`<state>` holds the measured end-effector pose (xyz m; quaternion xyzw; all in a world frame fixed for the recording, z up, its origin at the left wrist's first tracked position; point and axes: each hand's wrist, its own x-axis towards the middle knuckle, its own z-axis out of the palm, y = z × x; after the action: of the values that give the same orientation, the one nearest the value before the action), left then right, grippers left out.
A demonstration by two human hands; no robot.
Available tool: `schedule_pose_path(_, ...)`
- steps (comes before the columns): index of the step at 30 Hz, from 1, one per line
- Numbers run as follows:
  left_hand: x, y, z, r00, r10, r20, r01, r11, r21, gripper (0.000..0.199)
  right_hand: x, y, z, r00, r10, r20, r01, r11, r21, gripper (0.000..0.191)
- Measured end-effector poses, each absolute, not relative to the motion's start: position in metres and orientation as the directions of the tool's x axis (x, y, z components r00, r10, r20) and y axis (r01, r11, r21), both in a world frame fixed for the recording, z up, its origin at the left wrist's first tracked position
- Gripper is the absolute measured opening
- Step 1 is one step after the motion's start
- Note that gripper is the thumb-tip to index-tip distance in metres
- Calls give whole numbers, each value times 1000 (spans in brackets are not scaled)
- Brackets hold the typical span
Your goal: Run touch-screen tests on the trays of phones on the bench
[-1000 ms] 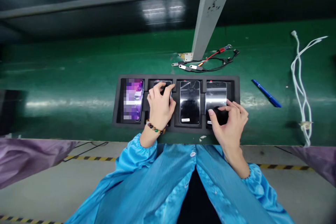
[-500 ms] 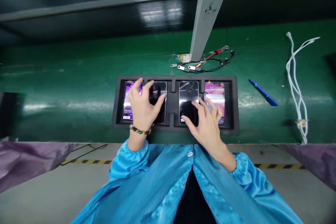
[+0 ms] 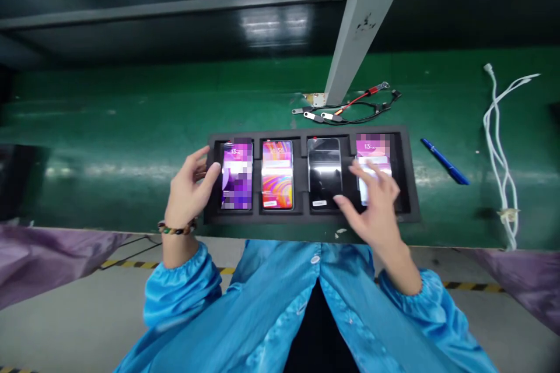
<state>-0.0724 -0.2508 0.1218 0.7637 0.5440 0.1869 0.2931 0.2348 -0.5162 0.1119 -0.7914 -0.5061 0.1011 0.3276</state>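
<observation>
A long black tray (image 3: 301, 186) lies at the bench's front edge with several smartphones in its compartments. The leftmost phone (image 3: 236, 178) glows purple. Beside it, a phone (image 3: 277, 180) has a lit orange and pink screen, while the third phone (image 3: 324, 169) is dark. At the right end, a lit pink phone (image 3: 362, 144) is partly covered by my right hand (image 3: 374, 201), whose fingers are spread over it, thumb near the dark phone; contact is unclear. My left hand (image 3: 190, 186) is at the tray's left end, thumb and fingers apart, with the thumb by its rim.
Black and red cables (image 3: 350, 108) lie behind the tray, by the foot of a grey post (image 3: 350, 52). To the right are a blue pen (image 3: 445, 161) and a bundled white cable (image 3: 494, 140). Purple cloth (image 3: 44, 256) shows at both sides.
My left hand has moved left, off the left phones to the tray's end. The second phone's screen, dark before, is now lit. The tray has shifted slightly right; my right hand stays over the right-hand phones.
</observation>
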Motion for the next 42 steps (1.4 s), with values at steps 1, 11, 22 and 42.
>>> schedule_pose_path(1,-75,-254,126,375,927,-28,721,-272,637,70,246,-526,112,501,845,185,737,-305,-603,62)
schedule_pose_path(11,-15,-296,128,923,378,67,286,-793,538,29,331,-586,106,432,876,214,828,-292,-479,39)
schedule_pose_path(22,-66,-279,126,674,704,223,577,-690,437,37,291,-504,115,211,949,233,884,-84,-459,40)
schedule_pose_path(42,-85,-274,95,517,841,161,646,-507,570,59,296,-516,113,409,878,248,824,-239,-514,47)
